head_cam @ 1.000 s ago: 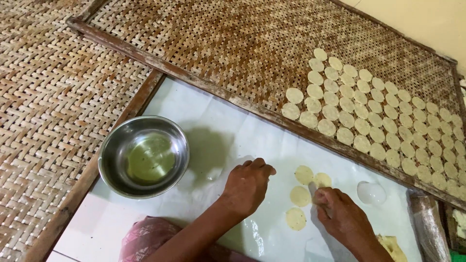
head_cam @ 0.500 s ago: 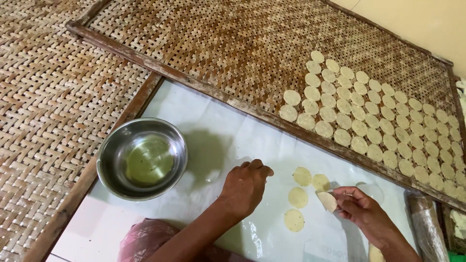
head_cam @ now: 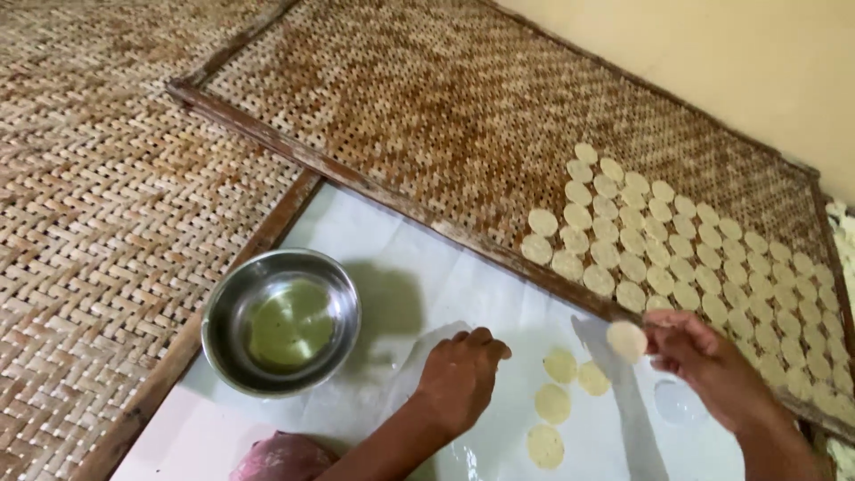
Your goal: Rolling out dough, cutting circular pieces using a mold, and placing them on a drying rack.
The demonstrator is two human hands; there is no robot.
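We have a single head-worn view, looking steeply down and forward from close above the white sheet (head_cam: 427, 285), with the woven tray (head_cam: 463, 116) filling the far side.
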